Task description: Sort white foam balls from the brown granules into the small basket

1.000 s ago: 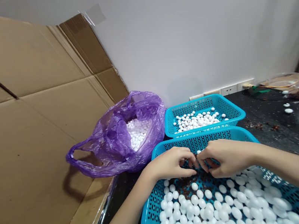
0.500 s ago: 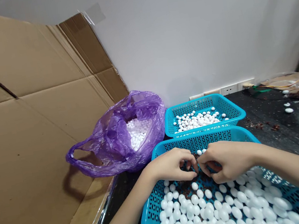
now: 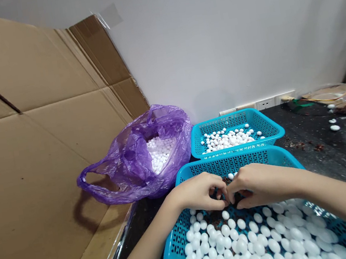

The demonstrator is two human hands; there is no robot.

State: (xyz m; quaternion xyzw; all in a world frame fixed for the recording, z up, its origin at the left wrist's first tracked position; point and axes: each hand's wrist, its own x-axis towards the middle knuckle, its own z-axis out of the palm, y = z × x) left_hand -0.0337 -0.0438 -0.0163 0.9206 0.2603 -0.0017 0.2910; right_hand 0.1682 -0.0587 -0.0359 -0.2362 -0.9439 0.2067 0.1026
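Note:
My left hand (image 3: pixel 199 193) and my right hand (image 3: pixel 258 183) meet fingertip to fingertip over the near blue basket (image 3: pixel 179 251). Both hands are curled into a pinch; what they pinch is hidden between the fingers. Below them the basket holds many white balls (image 3: pixel 244 245) and a patch of dark reddish-brown bits (image 3: pixel 215 218). One white ball (image 3: pixel 231 176) shows just behind the fingertips.
A second blue basket (image 3: pixel 271 129) with small white balls stands behind. A purple plastic bag (image 3: pixel 132 162) of white balls sits to its left. Flattened cardboard (image 3: pixel 31 147) leans along the left. Loose white pieces (image 3: pixel 334 127) and brown bits lie on the dark counter (image 3: pixel 328 153) at right.
Both hands stayed together over the basket's far part; the fingertips closed a little tighter and the right hand shifted slightly left.

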